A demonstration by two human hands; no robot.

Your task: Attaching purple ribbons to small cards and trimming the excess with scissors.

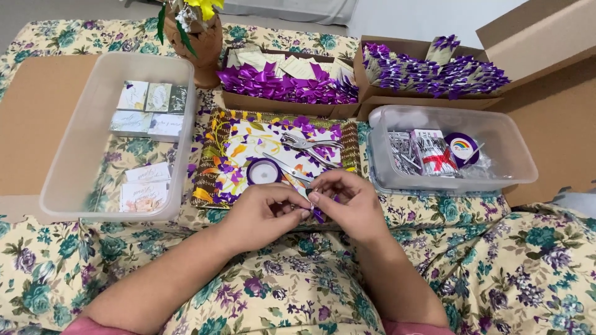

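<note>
- A small piece of purple ribbon [318, 214] is pinched between my fingertips, low over the front edge of the patterned tray [211, 167], just above my lap
- My left hand [264, 214] is closed on it from the left, thumb and forefinger pressed at the ribbon's top; something thin and silvery shows at the pinch, likely a wire tie, too small to be sure
- My right hand [347, 205] grips the same spot from the right, fingers curled in, fingertips touching those of the left
- Judged step: shaping or tying a little bow, with the fold being held and bound at its middle
- Next move, as I judge it, calls for a steady pinch from one hand while the other twists or tightens; slack grip would let the loop spring open
- Just beyond my fingers on the tray: scissors [288, 170], a roll of purple ribbon [263, 170], and a metal hole punch [310, 144]; purple offcuts lie scattered around them
- Right of the tray, a clear tub [515, 167] holds silvery wire ties [403, 152] and another ribbon spool [460, 147]
- Left, a larger clear tub [68, 180] holds small printed cards [149, 111] in stacks
- Farther back, two cardboard boxes: one [279, 105] full of loose purple bows, one [428, 93] packed with finished pieces bearing bows
- A vase [202, 46] with a yellow flower stands behind the left tub
- All of it rests on a floral cloth [546, 248]
</note>
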